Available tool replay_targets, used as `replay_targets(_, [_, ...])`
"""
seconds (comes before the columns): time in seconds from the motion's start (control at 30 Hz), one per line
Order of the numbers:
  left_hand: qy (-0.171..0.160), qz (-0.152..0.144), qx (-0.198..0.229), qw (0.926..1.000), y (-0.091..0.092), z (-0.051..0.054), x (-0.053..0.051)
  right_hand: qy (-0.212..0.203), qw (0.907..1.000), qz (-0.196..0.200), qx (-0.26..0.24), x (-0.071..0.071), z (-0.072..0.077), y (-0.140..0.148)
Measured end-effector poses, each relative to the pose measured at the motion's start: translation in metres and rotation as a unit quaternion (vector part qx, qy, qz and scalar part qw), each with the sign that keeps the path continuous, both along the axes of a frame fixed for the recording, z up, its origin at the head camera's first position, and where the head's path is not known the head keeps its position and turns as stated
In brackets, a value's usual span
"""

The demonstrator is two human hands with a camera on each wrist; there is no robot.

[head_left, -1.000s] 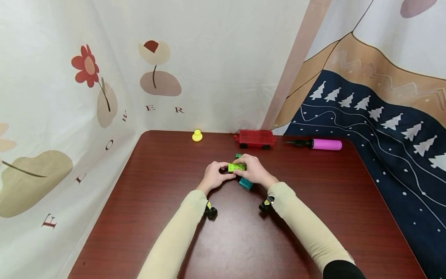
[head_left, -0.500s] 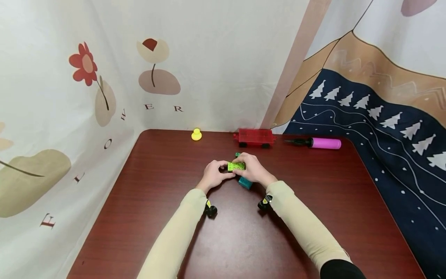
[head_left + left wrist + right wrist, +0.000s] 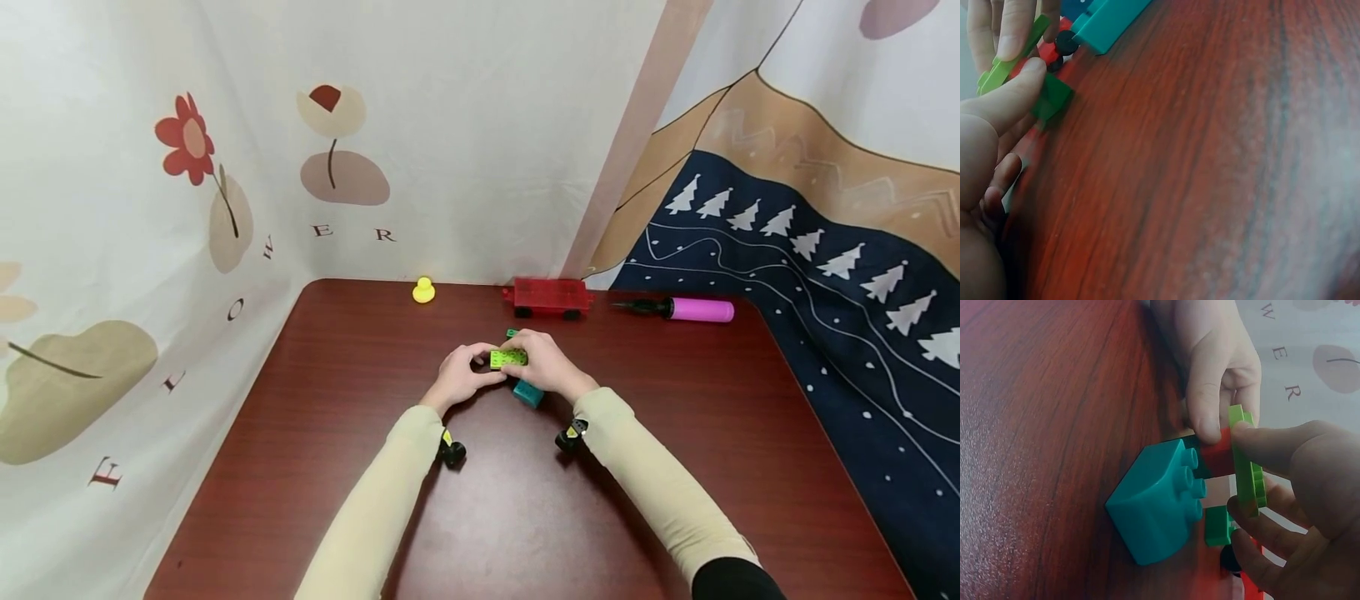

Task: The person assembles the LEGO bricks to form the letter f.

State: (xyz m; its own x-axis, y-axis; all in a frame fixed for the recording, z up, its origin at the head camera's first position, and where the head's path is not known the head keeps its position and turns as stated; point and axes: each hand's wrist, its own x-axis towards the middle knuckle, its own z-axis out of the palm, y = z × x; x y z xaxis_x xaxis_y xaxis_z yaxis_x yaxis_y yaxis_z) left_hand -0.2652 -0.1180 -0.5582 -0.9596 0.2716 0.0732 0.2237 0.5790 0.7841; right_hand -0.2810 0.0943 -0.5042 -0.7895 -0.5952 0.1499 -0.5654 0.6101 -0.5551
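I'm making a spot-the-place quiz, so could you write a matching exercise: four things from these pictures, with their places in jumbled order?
Things:
1. Red wagon
2. Lime-green brick
3. Teal brick
4. Yellow toy

Places:
A. Pinched by the right hand
B. Farthest left of the four, head view
C. Just left of the pink cylinder, head view
D. Lowest of the four, head view

Pairs: 1-C, 2-A, 3-D, 4-B

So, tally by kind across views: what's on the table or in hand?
Bricks: 5 (lime brick, red brick, dark green brick, teal brick, green brick)
Carts: 1 (red cart)
Small toys: 1 (yellow toy)
Tools: 1 (pink-and-black tool)
Total: 8
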Motion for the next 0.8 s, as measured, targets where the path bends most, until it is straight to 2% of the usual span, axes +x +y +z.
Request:
replay_targets(0.3, [-0.006,-0.004,0.027,0.9996,-0.002,-0.001,0.002,0.008,0.9999,0.004,0.01,0.0,0.0,-0.001])
replay_targets(0.53, [0.0,-0.001,0.025,0.9997,-0.003,-0.002,0.0,0.008,0.9997,0.018,0.011,0.0,0.004,0.001])
replay_targets(0.67, [0.002,-0.005,0.023,0.9997,-0.003,0.0,0.001,-0.001,0.9998,0.021,-0.004,-0.003,0.007,0.006])
replay_targets(0.8, [0.003,-0.009,0.025,0.9997,-0.002,0.001,0.002,-0.019,0.9991,-0.001,-0.037,-0.01,0.01,0.015])
